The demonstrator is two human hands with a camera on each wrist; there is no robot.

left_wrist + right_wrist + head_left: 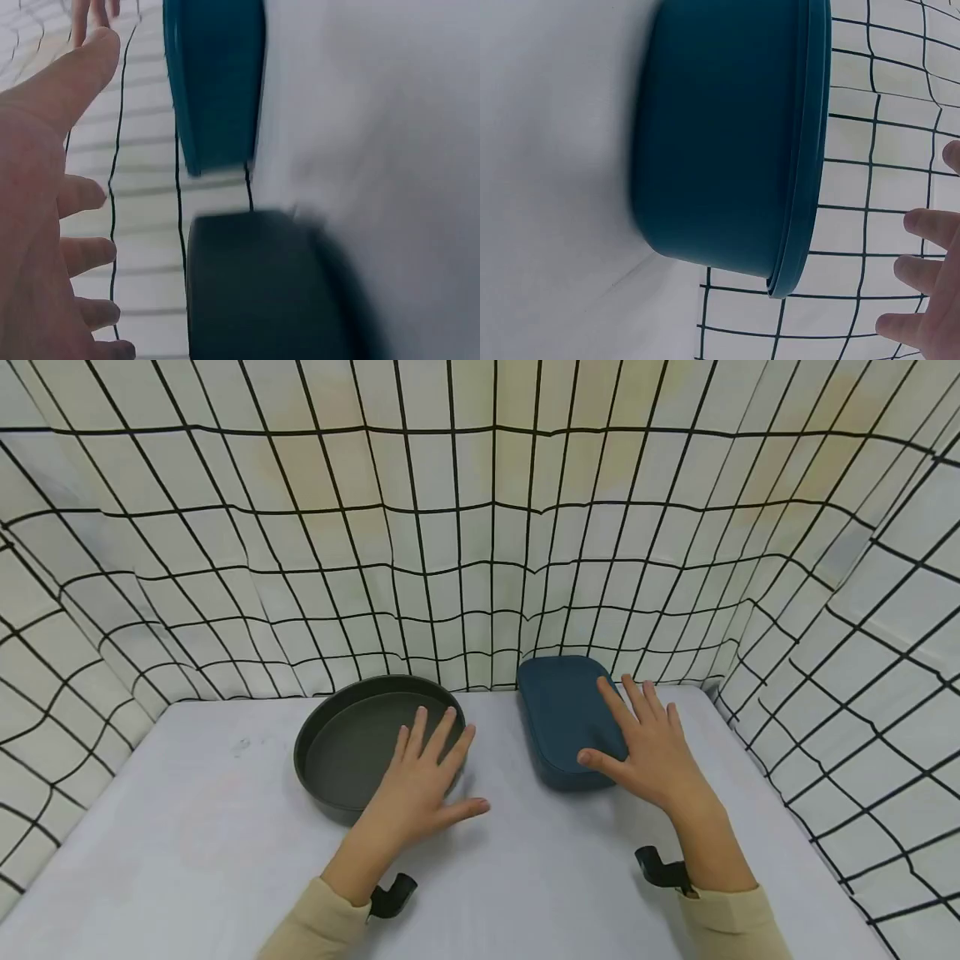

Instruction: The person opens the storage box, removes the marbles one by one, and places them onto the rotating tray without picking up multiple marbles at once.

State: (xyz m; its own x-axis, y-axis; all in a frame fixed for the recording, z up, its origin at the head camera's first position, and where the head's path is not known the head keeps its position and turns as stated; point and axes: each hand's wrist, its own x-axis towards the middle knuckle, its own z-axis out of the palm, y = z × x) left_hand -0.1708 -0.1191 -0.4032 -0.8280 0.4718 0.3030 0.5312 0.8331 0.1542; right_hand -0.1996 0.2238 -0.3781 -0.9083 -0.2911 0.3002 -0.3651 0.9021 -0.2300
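A round dark grey-green baking pan [341,752] lies on the left of the white table. My left hand [420,777] hovers over its right side with fingers spread, holding nothing. To the right, by the back netting, stands a blue lidded food container [562,718], a rounded rectangle with its lid on. Over its right edge my right hand [656,752] is held with fingers spread and nothing in it. In the right wrist view the container [720,135] shows its side wall and lid rim, with the fingertips [930,225] above lid level. The left wrist view shows the dark pan [255,285] beside my palm.
Black grid netting [465,535] over white cloth encloses the table [225,843] at the back and both sides. Black wrist mounts [393,895] sit on the inner side of each forearm, near the beige sleeves.
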